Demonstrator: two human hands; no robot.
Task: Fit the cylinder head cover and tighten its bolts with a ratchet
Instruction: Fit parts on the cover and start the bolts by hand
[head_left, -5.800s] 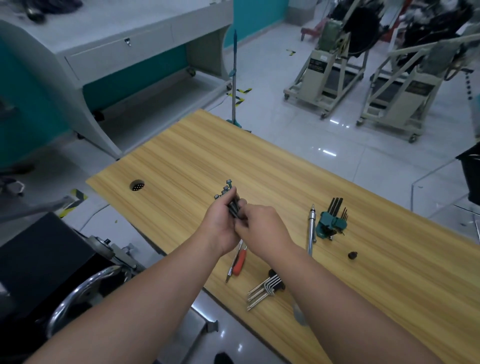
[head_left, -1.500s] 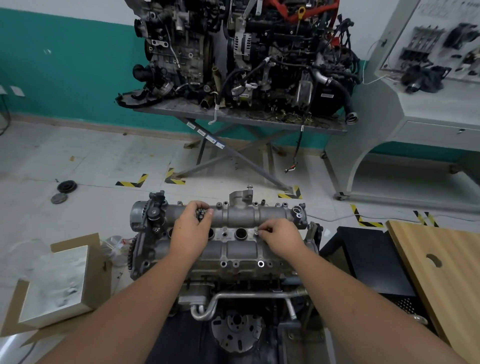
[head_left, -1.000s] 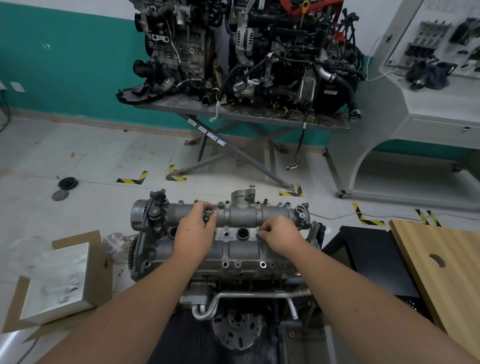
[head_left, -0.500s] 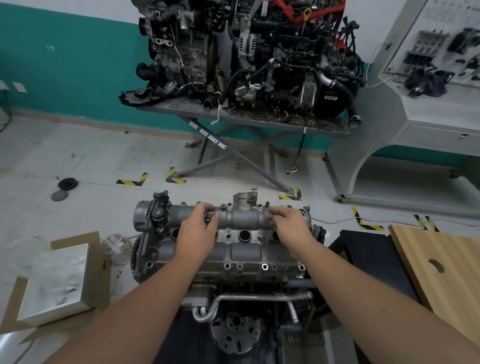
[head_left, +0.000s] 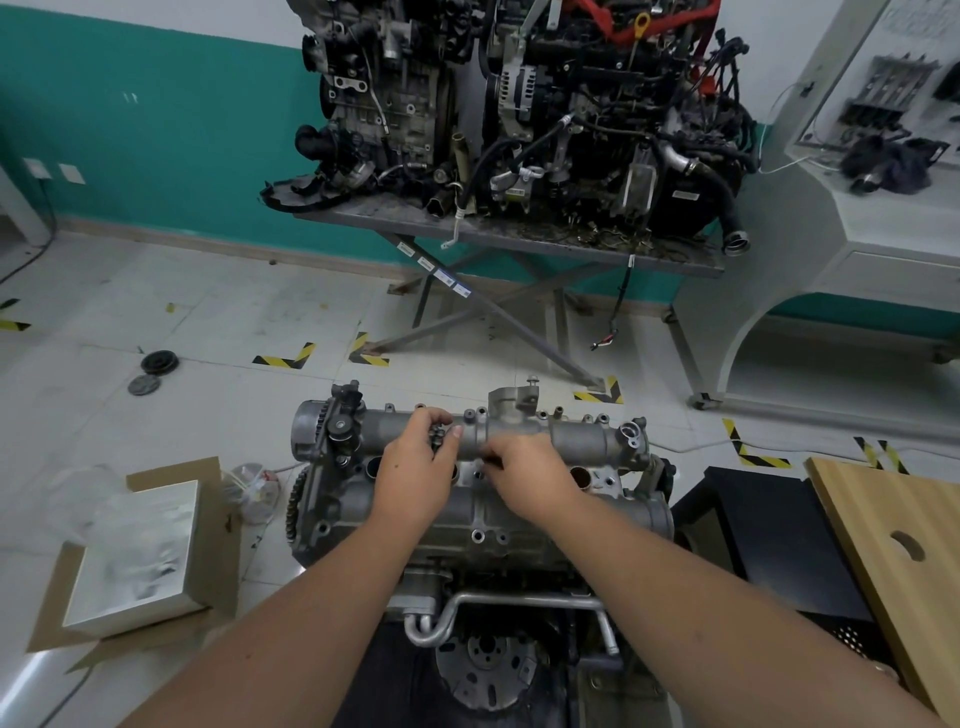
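With the left hand (head_left: 415, 480) gripping spare bolts (head_left: 436, 439), we pinch one bolt (head_left: 491, 461) in the right hand (head_left: 530, 475) and start it squarely by hand in the cover (head_left: 571, 441) hole at 12 o'clock.

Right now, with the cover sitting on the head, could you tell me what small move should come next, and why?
Probably lower the bolt pinched in the right hand into a bolt hole in the middle of the cylinder head cover and start it by finger. The left hand holds a cluster of spare bolts, and no ratchet is in view.
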